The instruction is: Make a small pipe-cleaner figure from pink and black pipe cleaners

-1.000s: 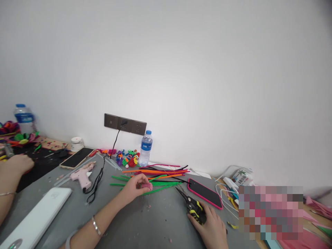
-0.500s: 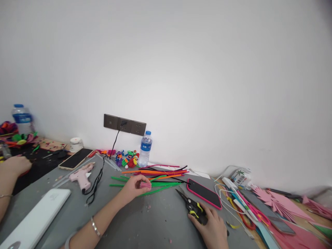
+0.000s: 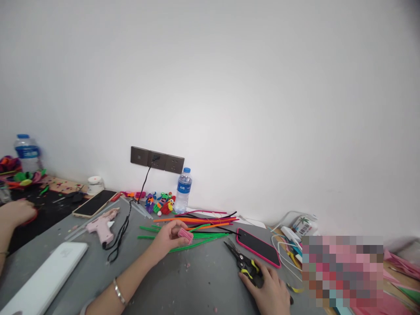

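My left hand [image 3: 168, 241] pinches a small pink piece [image 3: 185, 235] with a ribbed surface, probably coiled or bundled pipe cleaner. It is held above green pipe cleaners [image 3: 206, 240] lying on the grey mat. My right hand [image 3: 269, 286] is wrapped over the handles of black and yellow pliers [image 3: 243, 263], whose narrow jaws point up and left, slightly apart. The palm hides the handle ends. Just beyond the pliers lies a phone in a pink case [image 3: 258, 247]. Orange and dark pipe cleaners [image 3: 197, 219] lie behind the green ones.
A pink glue gun [image 3: 101, 228] with a black cord and a white box-like object [image 3: 46, 280] lie left. Small pipe-cleaner figures [image 3: 160, 203] and a water bottle [image 3: 183, 190] stand by the wall. Another person's hand [image 3: 18, 213] is at far left. A blurred patch covers items at right.
My left hand has turned slightly, so more of the pink piece shows. My right hand stays on the pliers. The view has shifted a little.
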A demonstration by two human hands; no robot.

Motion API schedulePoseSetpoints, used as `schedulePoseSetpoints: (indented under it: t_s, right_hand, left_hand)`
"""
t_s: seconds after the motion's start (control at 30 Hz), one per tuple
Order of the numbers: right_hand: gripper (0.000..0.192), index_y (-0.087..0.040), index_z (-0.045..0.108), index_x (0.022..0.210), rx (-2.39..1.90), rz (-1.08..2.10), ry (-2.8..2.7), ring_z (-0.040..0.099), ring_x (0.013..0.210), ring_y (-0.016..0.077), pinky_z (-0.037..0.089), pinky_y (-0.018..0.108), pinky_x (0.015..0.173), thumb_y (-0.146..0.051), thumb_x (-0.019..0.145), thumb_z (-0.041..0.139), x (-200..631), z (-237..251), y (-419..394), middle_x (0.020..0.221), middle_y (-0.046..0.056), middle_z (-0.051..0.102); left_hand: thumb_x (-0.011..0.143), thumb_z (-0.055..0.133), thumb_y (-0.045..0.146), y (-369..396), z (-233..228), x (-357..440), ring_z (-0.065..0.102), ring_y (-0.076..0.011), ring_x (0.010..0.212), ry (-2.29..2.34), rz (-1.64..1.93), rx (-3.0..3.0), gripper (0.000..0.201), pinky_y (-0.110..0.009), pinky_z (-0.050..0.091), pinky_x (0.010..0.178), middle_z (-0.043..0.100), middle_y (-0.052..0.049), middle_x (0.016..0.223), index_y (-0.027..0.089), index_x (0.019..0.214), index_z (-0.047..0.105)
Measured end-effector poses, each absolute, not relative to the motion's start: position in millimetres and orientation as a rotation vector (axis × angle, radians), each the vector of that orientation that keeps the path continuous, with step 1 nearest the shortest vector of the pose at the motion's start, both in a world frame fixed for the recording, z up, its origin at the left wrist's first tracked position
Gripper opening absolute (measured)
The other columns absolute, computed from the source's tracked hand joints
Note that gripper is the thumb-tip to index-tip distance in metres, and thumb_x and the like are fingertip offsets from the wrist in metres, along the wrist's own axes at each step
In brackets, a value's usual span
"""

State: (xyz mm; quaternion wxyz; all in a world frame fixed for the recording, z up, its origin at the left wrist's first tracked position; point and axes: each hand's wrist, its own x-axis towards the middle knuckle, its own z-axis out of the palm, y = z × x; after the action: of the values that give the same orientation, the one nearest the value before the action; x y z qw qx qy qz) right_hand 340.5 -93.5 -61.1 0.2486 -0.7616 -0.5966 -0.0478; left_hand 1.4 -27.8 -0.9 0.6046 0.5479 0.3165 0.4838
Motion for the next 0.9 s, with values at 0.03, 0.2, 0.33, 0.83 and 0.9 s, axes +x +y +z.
schedulePoseSetpoints:
  t_s: [0.03, 0.2, 0.33, 0.83, 0.9]
  right_hand:
    - [0.053, -0.024, 0.064, 0.110, -2.075, -0.134, -1.627, 0.063, 0.084, 0.0343, 0.048, 0.046, 0.074, -0.060, 0.071, 0.059, 339.8, -60.9, -93.6, 0.101, 0.011, 0.065]
    - [0.050, -0.024, 0.063, 0.109, -2.072, -0.250, -1.585, 0.062, 0.085, 0.0351, 0.047, 0.047, 0.075, -0.056, 0.071, 0.058, 330.9, -60.8, -94.8, 0.099, 0.010, 0.064]
    - [0.049, -0.023, 0.062, 0.108, -2.065, -0.262, -1.575, 0.061, 0.085, 0.0351, 0.046, 0.048, 0.077, -0.055, 0.070, 0.058, 324.9, -59.5, -94.4, 0.098, 0.010, 0.064]
    - [0.020, -0.019, 0.062, 0.104, -1.080, 0.527, -1.871, 0.063, 0.084, 0.0201, 0.050, 0.031, 0.079, -0.024, 0.088, 0.051, 195.6, 36.4, -64.8, 0.090, 0.007, 0.068]
    - [0.015, -0.018, 0.064, 0.096, -1.011, 0.590, -1.913, 0.062, 0.076, 0.0181, 0.050, 0.029, 0.072, -0.021, 0.085, 0.054, 179.1, 40.5, -52.5, 0.085, 0.005, 0.067]
  left_hand:
    - [0.065, 0.082, 0.033, -28.3, 0.0, 1.5, 0.064, -0.0157, 0.067, 0.733, 1.123, 1.259, 0.039, -0.025, 0.046, 0.063, 0.071, -0.002, 0.072, 0.017, 0.090, 0.057]
    - [0.061, 0.085, 0.032, -28.5, 2.4, 0.8, 0.065, -0.0182, 0.077, 0.746, 1.153, 1.274, 0.037, -0.029, 0.048, 0.070, 0.073, -0.006, 0.087, 0.017, 0.080, 0.057]
    - [0.062, 0.083, 0.034, -27.2, 2.7, -1.3, 0.064, -0.0194, 0.080, 0.797, 1.172, 1.312, 0.034, -0.029, 0.048, 0.071, 0.071, -0.007, 0.088, 0.016, 0.084, 0.062]
    - [0.061, 0.084, 0.032, -21.4, -0.7, -2.5, 0.065, -0.0191, 0.077, 0.760, 1.151, 1.278, 0.033, -0.029, 0.049, 0.073, 0.070, -0.003, 0.080, 0.016, 0.083, 0.065]
    - [0.062, 0.083, 0.031, -22.6, 4.2, -3.4, 0.063, -0.0180, 0.077, 0.762, 1.170, 1.271, 0.031, -0.028, 0.049, 0.074, 0.069, -0.002, 0.079, 0.016, 0.082, 0.065]
